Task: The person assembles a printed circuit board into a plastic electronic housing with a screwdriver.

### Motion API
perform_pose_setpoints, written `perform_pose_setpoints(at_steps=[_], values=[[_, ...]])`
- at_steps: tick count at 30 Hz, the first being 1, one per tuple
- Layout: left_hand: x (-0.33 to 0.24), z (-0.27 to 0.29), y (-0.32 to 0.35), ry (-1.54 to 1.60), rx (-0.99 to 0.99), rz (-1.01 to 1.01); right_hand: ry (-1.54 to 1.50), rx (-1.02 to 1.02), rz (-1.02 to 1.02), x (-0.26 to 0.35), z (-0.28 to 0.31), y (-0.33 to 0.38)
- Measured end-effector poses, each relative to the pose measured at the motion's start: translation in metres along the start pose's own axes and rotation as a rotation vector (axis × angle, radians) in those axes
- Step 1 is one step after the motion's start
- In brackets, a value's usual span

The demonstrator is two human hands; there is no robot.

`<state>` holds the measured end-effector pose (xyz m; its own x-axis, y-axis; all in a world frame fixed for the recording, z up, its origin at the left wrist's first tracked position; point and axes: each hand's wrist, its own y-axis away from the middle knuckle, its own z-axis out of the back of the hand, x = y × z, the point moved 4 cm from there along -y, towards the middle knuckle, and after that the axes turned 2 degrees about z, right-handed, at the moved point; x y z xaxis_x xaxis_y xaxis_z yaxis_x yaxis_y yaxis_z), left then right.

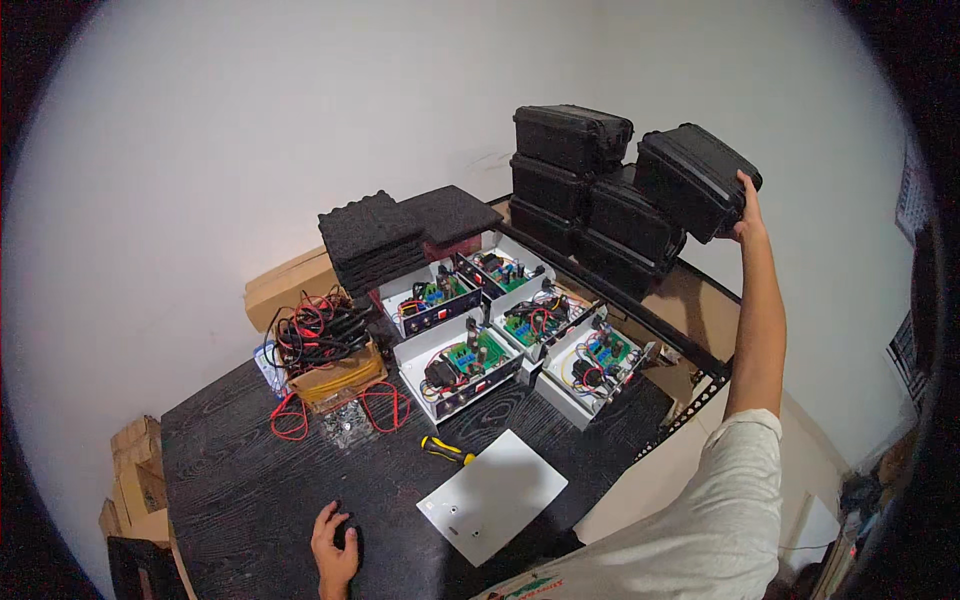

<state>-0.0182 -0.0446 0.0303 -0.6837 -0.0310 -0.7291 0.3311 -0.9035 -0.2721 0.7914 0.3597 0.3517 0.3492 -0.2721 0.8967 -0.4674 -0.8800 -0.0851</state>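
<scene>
Stretched out to the far right, my right hand [746,212] is closed on the right end of a black hard case [697,180]. That case is tilted and sits at the top of the right-hand stack; whether it rests on the case below or is lifted I cannot tell. My left hand [334,550] is at the near edge of the dark table [235,480], fingers loosely bent and apart, with nothing visible in it. A white metal panel [500,490] lies to its right, beside a yellow-and-black screwdriver [447,450].
Several open white housings with circuit boards [462,365] fill the table's middle. A cardboard box of red and black cables [325,340] stands left, near a small clear bag [350,424]. Black foam sheets [370,235] lie behind. More black cases [555,185] are stacked at the back.
</scene>
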Motion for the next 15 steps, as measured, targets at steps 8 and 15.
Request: perform_pose_setpoints(at_steps=[8,15], values=[[-0.012,0.001,0.001,-0.013,-0.015,-0.027,0.193,-0.055,-0.135,-0.005,-0.019,-0.035],[-0.003,-0.007,0.000,-0.028,-0.012,-0.031,0.097,0.072,-0.073,-0.007,-0.016,-0.063]])
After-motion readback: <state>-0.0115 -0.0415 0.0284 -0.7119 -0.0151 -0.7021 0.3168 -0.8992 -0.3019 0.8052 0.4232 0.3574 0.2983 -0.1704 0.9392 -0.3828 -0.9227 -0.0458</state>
